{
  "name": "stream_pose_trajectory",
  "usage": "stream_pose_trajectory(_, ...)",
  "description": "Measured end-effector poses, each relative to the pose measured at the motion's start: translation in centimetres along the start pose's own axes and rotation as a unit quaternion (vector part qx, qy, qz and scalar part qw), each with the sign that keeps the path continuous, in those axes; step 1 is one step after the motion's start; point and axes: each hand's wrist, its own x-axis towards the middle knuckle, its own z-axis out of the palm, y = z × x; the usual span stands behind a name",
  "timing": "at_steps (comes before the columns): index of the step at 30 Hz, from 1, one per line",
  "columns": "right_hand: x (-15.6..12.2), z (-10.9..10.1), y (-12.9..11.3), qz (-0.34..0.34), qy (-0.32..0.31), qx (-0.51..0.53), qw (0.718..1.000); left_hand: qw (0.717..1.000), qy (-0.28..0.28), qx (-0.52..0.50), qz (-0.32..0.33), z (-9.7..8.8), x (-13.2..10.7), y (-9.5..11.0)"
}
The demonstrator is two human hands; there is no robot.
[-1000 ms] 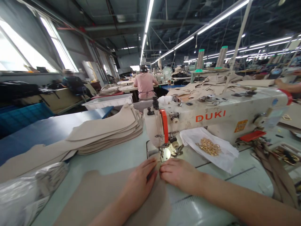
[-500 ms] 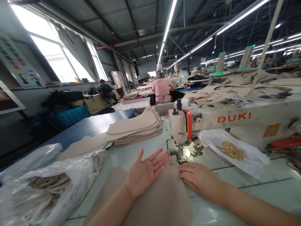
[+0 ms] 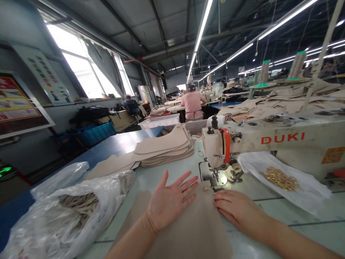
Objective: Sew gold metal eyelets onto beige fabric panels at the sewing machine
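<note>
A beige fabric piece (image 3: 194, 226) lies on the pale green sewing table, its far end just in front of the sewing machine's needle area (image 3: 217, 174). A small metal fitting (image 3: 206, 188) sits near that far end. My left hand (image 3: 172, 199) is held palm up over the piece, fingers spread and nothing in it. At the piece's right edge, my right hand (image 3: 239, 212) has its fingers together and closed on the border; its thumb is hidden underneath. Right of the machine head, gold-coloured metal rings (image 3: 280, 178) are heaped on a white cloth (image 3: 253, 160).
A stack of cut beige pieces (image 3: 164, 147) rests behind my left hand. An open clear plastic bag (image 3: 107, 196) with beige strips stands at the left. The machine arm (image 3: 323, 133) spans the right side. A person in pink (image 3: 193, 104) sits farther ahead.
The view has turned slightly left, so everything appears shifted right. Both hands keep nearly the same pose; the fabric's far end shows a little farther from the needle area.
</note>
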Motion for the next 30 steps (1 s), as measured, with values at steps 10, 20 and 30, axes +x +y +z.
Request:
stream_pose_trajectory(10,-0.1,0.2,0.2,0.008,0.003,0.015,1.000,0.998,0.059,-0.001,0.016,0.8,-0.1,-0.4)
stream_pose_trajectory(20,-0.4,0.3,0.3,0.008,0.011,0.017,1.000,0.992,0.100,0.069,0.040,1.1,-1.2,-0.2)
stream_pose_trajectory(30,-0.9,0.0,0.2,0.002,0.020,0.023,1.000,0.543,0.021,0.837,0.056,-3.8,-8.8,-4.8)
